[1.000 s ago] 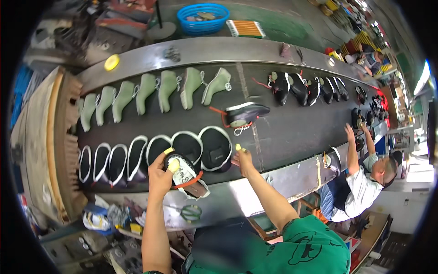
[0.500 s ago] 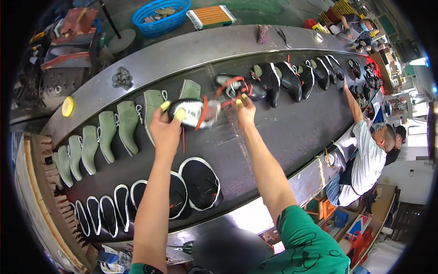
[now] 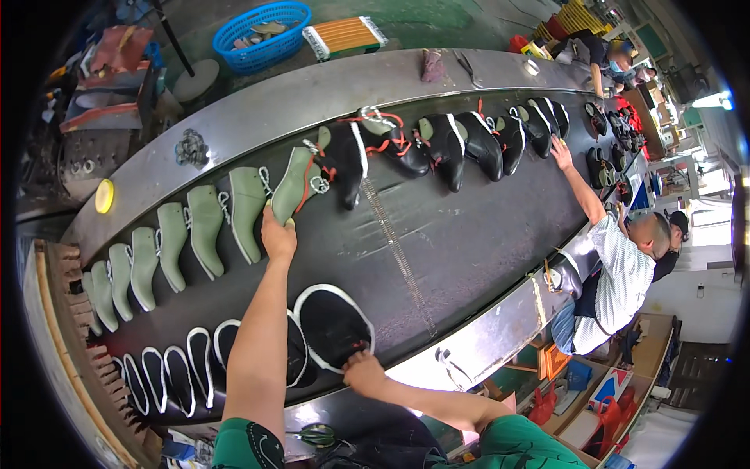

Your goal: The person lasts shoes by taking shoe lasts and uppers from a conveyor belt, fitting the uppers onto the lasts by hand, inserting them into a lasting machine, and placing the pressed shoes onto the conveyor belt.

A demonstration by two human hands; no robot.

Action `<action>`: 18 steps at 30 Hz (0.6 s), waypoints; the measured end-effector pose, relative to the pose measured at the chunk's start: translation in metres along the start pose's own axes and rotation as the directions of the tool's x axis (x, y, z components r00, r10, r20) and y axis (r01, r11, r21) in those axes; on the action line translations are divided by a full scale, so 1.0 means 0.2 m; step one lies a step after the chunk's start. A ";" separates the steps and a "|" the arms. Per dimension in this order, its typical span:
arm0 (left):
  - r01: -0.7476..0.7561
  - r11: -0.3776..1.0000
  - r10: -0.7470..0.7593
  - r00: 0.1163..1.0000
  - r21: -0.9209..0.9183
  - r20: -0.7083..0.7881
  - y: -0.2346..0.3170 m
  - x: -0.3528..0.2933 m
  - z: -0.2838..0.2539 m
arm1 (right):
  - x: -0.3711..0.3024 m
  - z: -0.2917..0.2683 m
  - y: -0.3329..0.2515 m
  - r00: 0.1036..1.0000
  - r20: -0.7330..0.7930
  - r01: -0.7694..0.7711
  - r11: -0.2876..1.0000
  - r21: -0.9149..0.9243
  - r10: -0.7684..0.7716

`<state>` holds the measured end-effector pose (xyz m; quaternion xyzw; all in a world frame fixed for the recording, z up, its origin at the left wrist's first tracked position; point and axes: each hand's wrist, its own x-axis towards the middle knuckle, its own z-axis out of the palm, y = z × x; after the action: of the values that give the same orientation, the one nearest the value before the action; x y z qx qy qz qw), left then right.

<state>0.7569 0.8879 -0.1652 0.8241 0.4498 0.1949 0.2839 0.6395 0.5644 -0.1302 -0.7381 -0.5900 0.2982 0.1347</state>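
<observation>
My left hand point(image 3: 280, 234), with yellow finger covers, is closed around the tip of a green shoe last point(image 3: 292, 184) that stands tilted in the row. Down by the near edge, my right hand point(image 3: 365, 375) pinches the rim of a black shoe upper point(image 3: 334, 324) with a white edge; its fingertips are partly hidden. Just right of the held last lie a black shoe point(image 3: 353, 168) and another black shoe with red laces point(image 3: 406, 152). Several more green lasts point(image 3: 205, 227) stand in a row to the left, with white cords between them.
A dark conveyor belt point(image 3: 461, 250) runs between metal ledges point(image 3: 258, 117). More black uppers point(image 3: 180, 379) line its near left side. Several finished-looking black shoes point(image 3: 478, 148) stand farther right. A person in a striped shirt point(image 3: 621, 266) reaches over the belt. A blue basket point(image 3: 262, 35) sits beyond.
The black-and-white shoe with the red lace has left my hands and lies on the belt. My left hand has gone to a green last; my right has come down to a black upper.
</observation>
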 end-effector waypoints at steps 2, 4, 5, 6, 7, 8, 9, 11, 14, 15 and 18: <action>0.218 0.976 -0.216 0.974 -0.018 0.073 0.06 -0.10 -0.06 | -0.06 0.04 0.06 0.984 -0.045 -0.176 0.970 -0.166 0.171; 0.063 0.996 -0.071 0.989 -0.061 -0.128 -0.02 -0.33 -0.08 | -0.10 -0.05 0.12 0.979 -0.171 -0.141 0.976 -0.168 0.112; 0.057 0.998 -0.063 0.984 -0.041 -0.165 0.00 -0.48 -0.07 | -0.15 -0.11 0.15 0.980 -0.164 -0.141 0.974 -0.177 0.113; 0.079 0.996 -0.086 0.981 -0.042 -0.176 -0.07 -0.62 -0.09 | -0.18 -0.19 0.12 0.972 -0.213 -0.110 0.993 -0.047 0.098; 0.118 0.992 -0.123 0.978 -0.039 -0.170 -0.13 -0.72 -0.11 | -0.20 -0.27 0.08 0.962 -0.258 -0.073 0.994 0.082 0.092; 0.158 0.987 -0.161 0.974 -0.037 -0.159 -0.17 -0.78 -0.14 | -0.21 -0.36 0.02 0.965 -0.252 -0.057 0.995 0.076 0.075; 0.171 0.984 -0.175 0.970 -0.040 -0.168 -0.18 -0.79 -0.19 | -0.24 -0.46 -0.04 0.931 -0.361 0.006 0.987 0.159 0.052; 0.216 0.885 -0.200 0.976 -0.413 0.082 -0.20 -0.73 -0.35 | -0.27 -0.56 -0.11 0.864 -0.504 0.155 0.944 0.290 0.012; 0.357 0.753 -0.337 0.931 -0.552 0.142 -0.31 -0.79 -0.58 | -0.27 -0.60 -0.30 0.896 -0.431 0.195 0.779 0.596 0.106; 0.465 0.660 -0.399 0.882 -0.590 0.250 -0.20 -0.86 -0.68 | -0.29 -0.68 -0.35 0.945 -0.276 0.084 0.691 0.718 0.172; 0.532 0.523 -0.367 0.846 -0.666 0.387 -0.21 -1.09 -1.02 | -0.30 -0.80 -0.45 0.932 -0.316 0.166 0.566 0.807 0.177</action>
<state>0.4998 0.7807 -0.0501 0.4996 0.4945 0.1997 0.6827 0.6565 0.5563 0.0613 -0.6330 -0.3445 0.3974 0.5680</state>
